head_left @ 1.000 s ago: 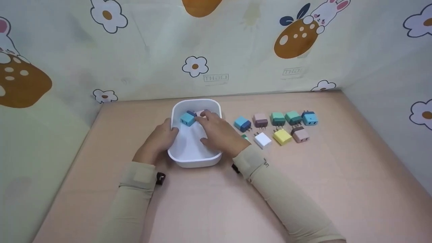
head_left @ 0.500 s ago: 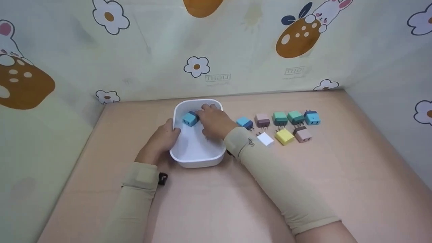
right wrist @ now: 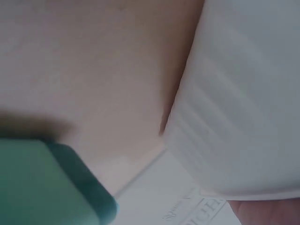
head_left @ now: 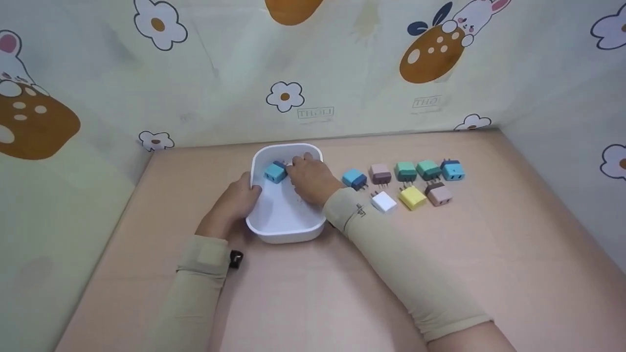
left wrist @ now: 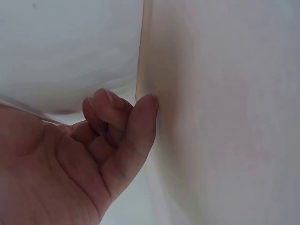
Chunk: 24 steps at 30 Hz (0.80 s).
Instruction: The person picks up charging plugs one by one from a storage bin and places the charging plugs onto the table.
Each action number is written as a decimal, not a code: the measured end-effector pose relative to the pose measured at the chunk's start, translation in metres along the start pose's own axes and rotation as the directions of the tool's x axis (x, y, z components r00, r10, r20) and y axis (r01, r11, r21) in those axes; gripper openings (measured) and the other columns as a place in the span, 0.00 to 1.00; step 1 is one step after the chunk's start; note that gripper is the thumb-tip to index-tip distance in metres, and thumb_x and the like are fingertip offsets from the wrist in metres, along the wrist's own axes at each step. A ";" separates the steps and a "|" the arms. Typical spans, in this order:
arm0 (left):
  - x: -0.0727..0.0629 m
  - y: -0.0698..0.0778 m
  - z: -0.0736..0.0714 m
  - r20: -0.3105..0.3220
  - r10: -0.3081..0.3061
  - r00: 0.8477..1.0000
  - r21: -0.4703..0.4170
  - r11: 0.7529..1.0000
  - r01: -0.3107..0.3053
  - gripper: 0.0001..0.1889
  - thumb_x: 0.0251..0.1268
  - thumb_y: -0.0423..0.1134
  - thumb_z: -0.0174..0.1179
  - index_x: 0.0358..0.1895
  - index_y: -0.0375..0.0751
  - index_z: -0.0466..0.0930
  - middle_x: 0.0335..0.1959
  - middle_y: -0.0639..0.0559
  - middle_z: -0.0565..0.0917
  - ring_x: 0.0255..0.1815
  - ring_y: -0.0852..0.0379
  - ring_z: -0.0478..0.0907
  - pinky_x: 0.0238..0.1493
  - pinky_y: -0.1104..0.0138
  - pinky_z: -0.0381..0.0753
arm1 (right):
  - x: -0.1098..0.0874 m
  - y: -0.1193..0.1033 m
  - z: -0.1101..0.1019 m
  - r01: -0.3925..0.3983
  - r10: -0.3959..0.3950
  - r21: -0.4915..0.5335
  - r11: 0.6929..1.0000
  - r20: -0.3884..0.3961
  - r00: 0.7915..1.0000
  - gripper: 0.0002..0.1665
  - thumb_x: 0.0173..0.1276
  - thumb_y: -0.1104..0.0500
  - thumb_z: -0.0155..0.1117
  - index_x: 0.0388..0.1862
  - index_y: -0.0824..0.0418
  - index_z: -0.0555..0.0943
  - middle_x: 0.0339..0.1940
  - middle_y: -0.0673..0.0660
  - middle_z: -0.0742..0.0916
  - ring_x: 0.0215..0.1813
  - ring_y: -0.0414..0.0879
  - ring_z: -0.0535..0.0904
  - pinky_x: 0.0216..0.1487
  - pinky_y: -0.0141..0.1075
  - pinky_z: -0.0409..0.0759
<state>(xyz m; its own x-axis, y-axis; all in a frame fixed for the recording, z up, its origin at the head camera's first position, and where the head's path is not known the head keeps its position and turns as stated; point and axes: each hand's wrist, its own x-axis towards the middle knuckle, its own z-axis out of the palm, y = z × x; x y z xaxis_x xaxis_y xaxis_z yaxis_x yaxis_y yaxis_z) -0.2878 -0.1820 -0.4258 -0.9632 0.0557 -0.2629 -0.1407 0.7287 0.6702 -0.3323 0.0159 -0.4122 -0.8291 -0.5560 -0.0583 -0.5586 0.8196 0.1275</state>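
Note:
My left hand (head_left: 235,198) holds the left wall of a white plastic tub (head_left: 288,238), thumb over the rim; in the left wrist view its fingers (left wrist: 140,124) bend against the outside. My right hand (head_left: 313,180) reaches into the tub's back right, fingers bent downward. Its fingertips and whatever is beneath them are hidden. Beside those fingers, inside the tub, sits a blue charger plug (head_left: 276,172) with a dark blue base. In the right wrist view, a green charger plug (right wrist: 42,187) shows on the table outside the tub wall (right wrist: 239,112).
To the right of the tub, several charger plugs lie in two rough rows: blue (head_left: 353,178), pink (head_left: 380,173), green (head_left: 405,171), white (head_left: 383,201) and yellow (head_left: 412,197) among them. Patterned cloth walls (head_left: 220,98) stand behind and at the sides.
A pink plug showed under my right fingertips a second ago and is now hidden. The right hand moved slightly, its fingers bending down, and stayed there. My left hand kept its hold.

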 end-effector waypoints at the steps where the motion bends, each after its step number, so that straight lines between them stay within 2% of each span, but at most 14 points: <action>1: 0.000 0.000 0.000 -0.001 0.006 1.000 -0.001 1.000 -0.006 0.33 0.87 0.44 0.37 0.86 0.36 0.45 0.81 0.32 0.64 0.72 0.37 0.75 0.73 0.45 0.75 | -0.001 0.000 0.000 0.002 -0.002 0.000 1.000 -0.004 1.000 0.26 0.85 0.51 0.59 0.73 0.60 0.78 0.63 0.60 0.84 0.59 0.52 0.79 0.67 0.45 0.82; 5: -0.001 -0.001 0.000 0.003 0.021 1.000 -0.019 1.000 -0.021 0.32 0.87 0.44 0.38 0.86 0.37 0.46 0.80 0.33 0.66 0.72 0.37 0.76 0.72 0.45 0.75 | -0.006 -0.001 0.000 0.037 -0.037 0.057 0.998 0.004 0.999 0.24 0.87 0.48 0.55 0.71 0.59 0.79 0.58 0.60 0.88 0.55 0.53 0.83 0.65 0.47 0.84; 9: -0.001 0.000 0.000 0.014 0.015 1.000 -0.039 0.999 -0.014 0.32 0.88 0.45 0.38 0.86 0.39 0.46 0.79 0.34 0.68 0.74 0.37 0.75 0.73 0.44 0.74 | -0.012 -0.003 0.001 0.073 -0.076 0.129 0.989 0.018 0.997 0.21 0.87 0.49 0.53 0.69 0.55 0.81 0.54 0.58 0.90 0.53 0.54 0.86 0.61 0.48 0.85; 14: -0.002 -0.001 0.000 0.010 0.007 1.000 -0.034 0.999 -0.007 0.32 0.88 0.45 0.37 0.86 0.39 0.45 0.79 0.34 0.67 0.74 0.36 0.74 0.73 0.44 0.74 | -0.019 -0.009 0.003 0.098 -0.098 0.127 0.987 -0.001 0.995 0.20 0.87 0.50 0.53 0.67 0.53 0.83 0.52 0.57 0.90 0.49 0.52 0.86 0.56 0.47 0.87; 21: -0.001 0.000 0.000 0.016 0.014 1.000 -0.025 1.000 -0.014 0.32 0.88 0.45 0.37 0.86 0.37 0.46 0.80 0.33 0.66 0.72 0.38 0.75 0.73 0.46 0.75 | -0.029 -0.012 0.007 0.088 -0.087 0.160 0.983 -0.009 0.996 0.19 0.86 0.50 0.56 0.69 0.49 0.83 0.52 0.55 0.90 0.48 0.49 0.86 0.57 0.45 0.87; 24: -0.002 0.000 0.000 0.016 0.016 1.000 -0.031 0.999 -0.016 0.32 0.88 0.46 0.38 0.86 0.38 0.45 0.80 0.34 0.65 0.73 0.37 0.74 0.73 0.45 0.75 | -0.033 -0.013 0.006 0.109 -0.105 0.180 0.978 -0.033 0.994 0.20 0.84 0.51 0.59 0.69 0.49 0.84 0.52 0.54 0.90 0.47 0.47 0.85 0.57 0.44 0.87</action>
<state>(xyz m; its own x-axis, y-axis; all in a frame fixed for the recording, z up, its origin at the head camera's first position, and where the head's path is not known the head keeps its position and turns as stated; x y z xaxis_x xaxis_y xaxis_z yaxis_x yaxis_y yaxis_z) -0.2859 -0.1823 -0.4255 -0.9615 0.0789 -0.2632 -0.1325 0.7061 0.6956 -0.2975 0.0248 -0.4176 -0.7647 -0.6432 -0.0390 -0.6408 0.7654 -0.0597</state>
